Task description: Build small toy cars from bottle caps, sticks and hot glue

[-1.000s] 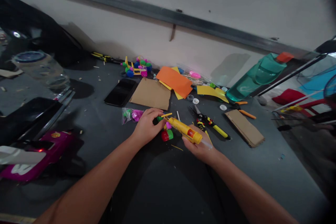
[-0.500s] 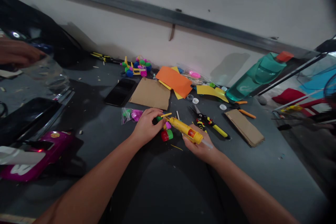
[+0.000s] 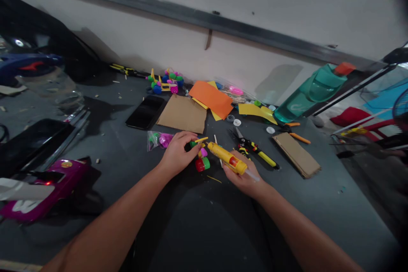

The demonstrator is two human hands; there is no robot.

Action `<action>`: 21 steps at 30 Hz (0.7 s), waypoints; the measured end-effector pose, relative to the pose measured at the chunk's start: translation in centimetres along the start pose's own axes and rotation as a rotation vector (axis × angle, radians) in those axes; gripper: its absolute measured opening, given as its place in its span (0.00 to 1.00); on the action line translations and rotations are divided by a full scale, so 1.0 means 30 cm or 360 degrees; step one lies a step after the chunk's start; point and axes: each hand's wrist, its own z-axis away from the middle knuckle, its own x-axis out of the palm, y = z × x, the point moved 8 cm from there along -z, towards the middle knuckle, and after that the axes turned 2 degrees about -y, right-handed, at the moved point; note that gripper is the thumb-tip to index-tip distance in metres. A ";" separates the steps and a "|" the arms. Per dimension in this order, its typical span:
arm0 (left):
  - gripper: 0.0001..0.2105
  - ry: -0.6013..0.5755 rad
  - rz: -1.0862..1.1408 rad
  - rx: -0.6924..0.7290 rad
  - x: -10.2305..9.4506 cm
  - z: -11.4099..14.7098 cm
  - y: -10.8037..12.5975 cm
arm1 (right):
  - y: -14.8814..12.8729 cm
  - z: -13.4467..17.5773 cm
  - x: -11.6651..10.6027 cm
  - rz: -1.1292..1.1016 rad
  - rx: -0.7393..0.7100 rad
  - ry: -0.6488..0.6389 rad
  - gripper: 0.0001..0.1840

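Observation:
My right hand (image 3: 242, 174) is wrapped round a yellow hot glue gun (image 3: 227, 156), a clear glue stick (image 3: 252, 174) poking from its back end. The nozzle points left, a short gap from my left hand (image 3: 179, 151). That hand pinches a small yellow stick (image 3: 201, 140) between thumb and fingers. Under the stick are small coloured pieces, partly hidden by my fingers; whether they are joined to it I cannot tell. A red and green cap-like piece (image 3: 202, 164) lies just below. Left of my left hand is a clear bag with purple and green pieces (image 3: 161, 140).
Behind my hands lie cardboard (image 3: 183, 113), a phone (image 3: 145, 112) and orange paper (image 3: 211, 100). Yellow-handled snips (image 3: 255, 148), folded cardboard (image 3: 296, 154) and a teal bottle (image 3: 310, 94) are to the right. A magenta device (image 3: 63, 185) and a clear container (image 3: 52, 85) are at left.
The glue gun has drawn back slightly to the right, its nozzle away from the yellow stick. Another person's hand at the far left has left the view. My left hand stays put.

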 end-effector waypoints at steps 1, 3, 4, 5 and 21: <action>0.05 -0.0001 -0.0003 -0.0001 0.000 0.000 0.000 | 0.000 0.000 0.000 -0.0018 0.0010 -0.0013 0.02; 0.05 0.0000 -0.0006 -0.0001 0.001 0.000 -0.001 | -0.002 0.000 0.001 -0.0053 0.0033 -0.0035 0.02; 0.05 -0.0002 -0.0006 0.0002 0.002 0.000 -0.002 | -0.002 0.000 0.002 -0.0072 0.0045 -0.0049 0.02; 0.05 -0.0002 -0.0005 0.0004 0.002 0.000 -0.002 | -0.003 0.000 0.003 -0.0091 0.0058 -0.0059 0.02; 0.07 -0.0042 -0.0005 -0.0006 0.006 -0.001 -0.011 | -0.054 0.005 -0.041 -0.0083 -0.0049 0.0062 0.09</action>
